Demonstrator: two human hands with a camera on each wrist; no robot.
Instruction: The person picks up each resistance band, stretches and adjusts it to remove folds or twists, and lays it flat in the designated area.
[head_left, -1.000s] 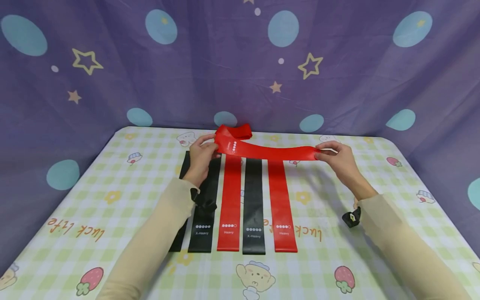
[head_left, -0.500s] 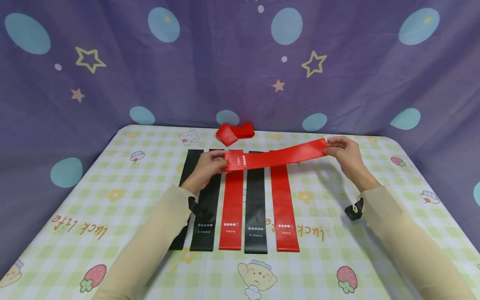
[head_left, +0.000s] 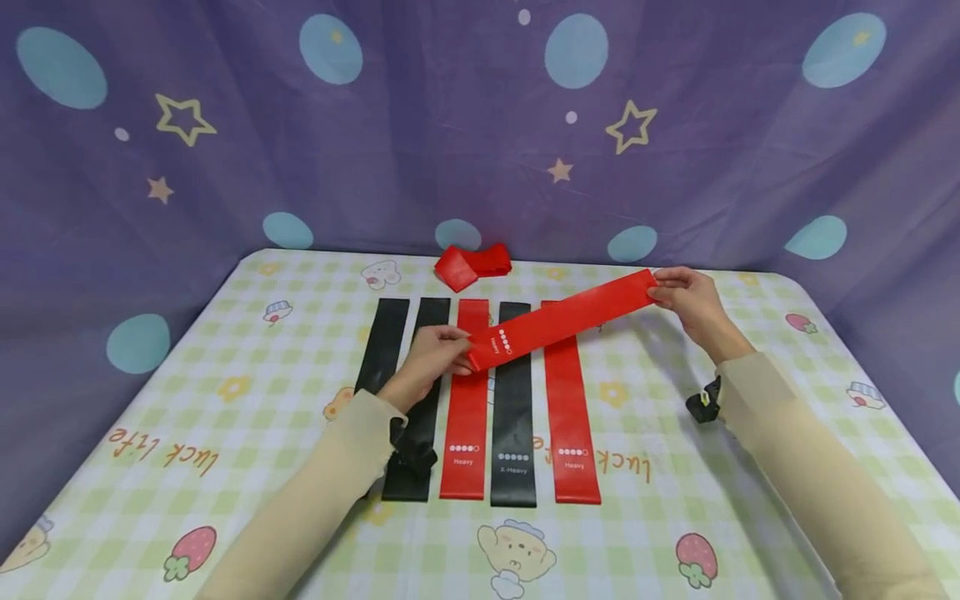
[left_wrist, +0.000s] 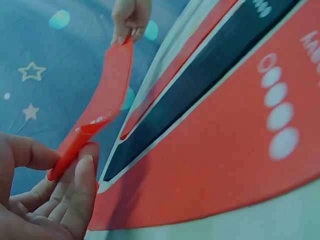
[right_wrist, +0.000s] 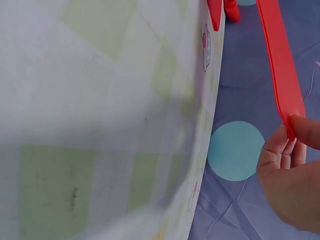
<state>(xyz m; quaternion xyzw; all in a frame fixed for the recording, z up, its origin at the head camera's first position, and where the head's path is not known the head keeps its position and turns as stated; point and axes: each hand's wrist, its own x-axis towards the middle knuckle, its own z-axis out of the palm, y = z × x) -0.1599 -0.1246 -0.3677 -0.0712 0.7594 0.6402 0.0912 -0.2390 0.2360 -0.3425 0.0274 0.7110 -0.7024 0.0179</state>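
Note:
A red resistance band [head_left: 562, 323] is stretched flat between the two hands, above the table and slanting up to the right. Its left end, near the white dots and lettering, is pinched between thumb and fingers of the left hand [head_left: 431, 358]. At the other end the right hand [head_left: 692, 302] pinches it the same way; the right wrist view shows this end [right_wrist: 287, 100] folded flat under the thumb. Below lie a red band [head_left: 464, 417] marked Heavy, a black band [head_left: 513, 425] marked X-Heavy and another red Heavy band [head_left: 572, 408], side by side.
Two more black bands, one of them [head_left: 382, 342] outermost, lie at the left, partly under the left forearm. A crumpled red band [head_left: 472, 265] sits near the table's back edge. The checked tablecloth [head_left: 637, 533] meets a purple curtain [head_left: 480, 125] behind.
The held red band has come away from the crumpled red one at the back. Its left end has moved down and right with the left hand, while the right hand has risen slightly.

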